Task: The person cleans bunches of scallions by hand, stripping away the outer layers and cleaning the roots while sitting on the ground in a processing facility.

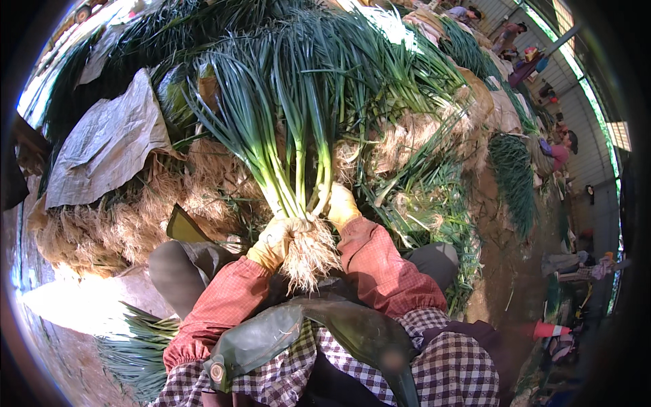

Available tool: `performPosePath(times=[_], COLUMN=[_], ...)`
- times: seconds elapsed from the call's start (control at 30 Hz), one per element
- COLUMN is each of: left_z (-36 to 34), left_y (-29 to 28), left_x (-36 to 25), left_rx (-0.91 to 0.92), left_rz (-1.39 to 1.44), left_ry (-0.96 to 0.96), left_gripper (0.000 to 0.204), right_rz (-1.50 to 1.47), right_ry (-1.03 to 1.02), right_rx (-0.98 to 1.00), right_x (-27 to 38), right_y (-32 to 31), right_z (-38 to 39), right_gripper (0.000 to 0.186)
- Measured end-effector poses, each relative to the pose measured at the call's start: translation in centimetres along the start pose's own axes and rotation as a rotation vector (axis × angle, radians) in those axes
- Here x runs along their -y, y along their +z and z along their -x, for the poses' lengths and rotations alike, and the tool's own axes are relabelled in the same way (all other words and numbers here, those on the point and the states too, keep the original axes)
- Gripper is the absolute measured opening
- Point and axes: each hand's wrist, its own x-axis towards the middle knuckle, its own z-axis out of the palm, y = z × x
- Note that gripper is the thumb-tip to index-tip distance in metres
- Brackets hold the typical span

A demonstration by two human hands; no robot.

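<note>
A bunch of green onions (298,169) stands in front of me, its long leaves leaning away over the heap and its pale roots (309,258) hanging toward my lap. My left hand (270,245), in a yellow glove, is closed round the bunch just above the roots. On the right side of the white stalks, my right hand (343,206), also gloved in yellow, grips the bunch a little higher. Its fingertips are partly hidden behind the stalks. Red checked sleeve covers (227,302) cover both forearms.
A big heap of green onions (407,74) spreads across the far side, roots toward me. A pale sheet (112,146) covers its left part. More green onions (135,353) lie at lower left. Loose trimmed leaves (434,217) litter the right. Several people sit farther right, near a red cone (548,330).
</note>
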Motion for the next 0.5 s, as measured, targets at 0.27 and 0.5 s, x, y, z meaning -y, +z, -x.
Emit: performPosePath(times=[0.27, 0.5], left_z=[-1.6, -1.9], left_y=[-0.6, -1.1], left_x=[1.1, 0.7], left_rx=[0.058, 0.059], left_rz=[0.104, 0.115], left_ry=[0.048, -0.025], left_gripper=[0.023, 0.02], right_rz=[0.195, 0.331], right_ry=[0.357, -0.16], right_rx=[0.403, 0.423], right_x=[-6.4, 1.4], right_y=[-2.4, -5.1], right_z=[6.2, -0.1], right_gripper=[0.019, 0.03])
